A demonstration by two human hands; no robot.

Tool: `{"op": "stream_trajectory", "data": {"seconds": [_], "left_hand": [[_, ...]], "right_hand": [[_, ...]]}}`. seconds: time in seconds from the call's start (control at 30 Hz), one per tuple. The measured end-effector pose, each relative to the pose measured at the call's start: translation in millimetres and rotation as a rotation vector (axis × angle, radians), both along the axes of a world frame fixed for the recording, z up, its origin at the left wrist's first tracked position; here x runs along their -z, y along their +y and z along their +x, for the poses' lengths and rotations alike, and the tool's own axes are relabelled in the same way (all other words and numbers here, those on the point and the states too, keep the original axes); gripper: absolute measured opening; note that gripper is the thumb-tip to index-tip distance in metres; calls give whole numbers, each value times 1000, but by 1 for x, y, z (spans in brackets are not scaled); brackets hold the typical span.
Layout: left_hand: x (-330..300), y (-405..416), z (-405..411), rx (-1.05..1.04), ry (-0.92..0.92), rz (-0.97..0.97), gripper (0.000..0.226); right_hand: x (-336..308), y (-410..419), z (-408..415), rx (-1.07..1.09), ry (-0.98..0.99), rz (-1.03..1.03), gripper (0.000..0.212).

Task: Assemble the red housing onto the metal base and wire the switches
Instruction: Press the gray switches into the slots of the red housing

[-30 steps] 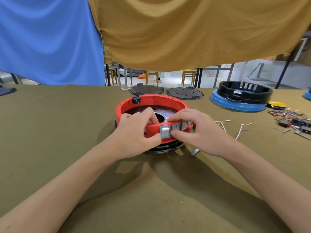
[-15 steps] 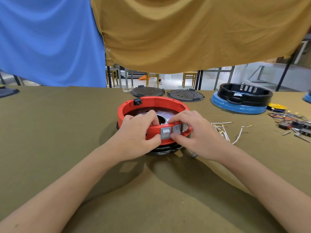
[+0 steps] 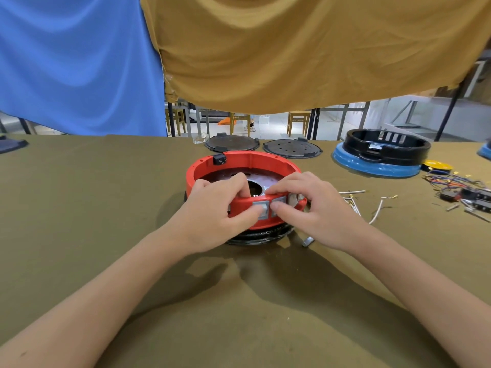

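Observation:
The red housing [image 3: 255,159], a round ring, sits on the dark metal base [image 3: 255,237] in the middle of the table. Grey switches [image 3: 261,208] are set in its near wall. My left hand [image 3: 212,213] grips the near rim, fingers curled inside and thumb pressing on a switch from outside. My right hand [image 3: 316,205] pinches the rim beside it, fingers over the top edge and thumb on the neighbouring switch. A shiny plate [image 3: 260,180] shows inside the ring.
White wires [image 3: 374,211] lie right of the housing, with a small metal piece [image 3: 307,241] near the base. Two dark round lids [image 3: 292,148] sit behind. A black ring on a blue base [image 3: 382,155] and coloured wires with parts [image 3: 462,187] are far right.
Both hands stay on the near rim of the housing. My left thumb has slid right onto a switch face. The camera view has shifted slightly.

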State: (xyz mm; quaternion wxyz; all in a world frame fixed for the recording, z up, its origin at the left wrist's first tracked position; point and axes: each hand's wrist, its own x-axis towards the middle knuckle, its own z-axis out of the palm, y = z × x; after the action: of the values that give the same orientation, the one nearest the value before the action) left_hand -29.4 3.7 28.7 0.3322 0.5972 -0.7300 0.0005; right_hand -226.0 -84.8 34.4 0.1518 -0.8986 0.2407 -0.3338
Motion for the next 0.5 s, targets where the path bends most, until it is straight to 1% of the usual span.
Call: {"op": "stream_trajectory", "data": {"seconds": [0.13,0.23,0.33,0.43,0.5], "left_hand": [[1,-2,-2,-38,-25,-51,27],[1,-1,-2,-54,-45,-47,26],[1,0,-1,-40,-40,-34,26],[-1,0,3,-7,-35,-3,24],[-4,1,9,24,-8,18,25]], "right_hand": [[0,-3,-4,-23,51,24,31],[-1,-4,-6,-47,60,44,33],[0,-7,-9,-60,56,60,35],[0,-15,-12,-20,27,113,36],[0,-17,-15,-16,75,110,36]]}}
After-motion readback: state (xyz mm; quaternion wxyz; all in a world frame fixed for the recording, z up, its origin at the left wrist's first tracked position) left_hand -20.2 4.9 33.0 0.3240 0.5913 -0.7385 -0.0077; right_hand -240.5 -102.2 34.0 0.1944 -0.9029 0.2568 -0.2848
